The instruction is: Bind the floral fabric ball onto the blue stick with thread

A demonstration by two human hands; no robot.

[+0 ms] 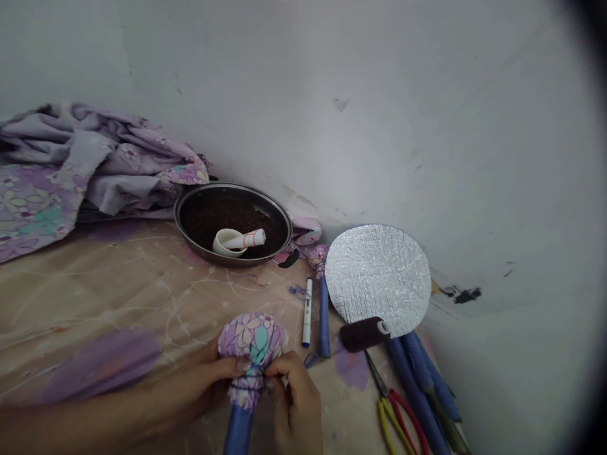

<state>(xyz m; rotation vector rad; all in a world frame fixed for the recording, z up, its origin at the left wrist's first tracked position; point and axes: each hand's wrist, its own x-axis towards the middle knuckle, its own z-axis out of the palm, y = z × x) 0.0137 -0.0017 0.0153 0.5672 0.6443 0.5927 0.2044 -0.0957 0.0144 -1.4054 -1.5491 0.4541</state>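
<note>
My left hand (213, 376) grips the gathered neck of a cloth-covered stick (253, 338), its thumb lying across the cloth. The stick has a round head of purple floral fabric, tied with dark thread below the ball, and a blue wrapped handle pointing down. At the right side of the same neck, my right hand (298, 395) is closed, thumb and forefinger pinched together by the thread. Whether a thread end is between those fingertips is too small to make out. A similar stick (324, 313) with a blue handle lies to the right beside a white marker (308, 313).
A dark pan (199, 249) holds brown grains, a white cup (220, 239) and a rolled paper. A silver foil disc (379, 278) leans near the wall, behind a dark thread spool (361, 335). Red-and-yellow-handled pliers (391, 411) and blue rolls (417, 392) lie right; floral cloth (95, 164) is heaped left.
</note>
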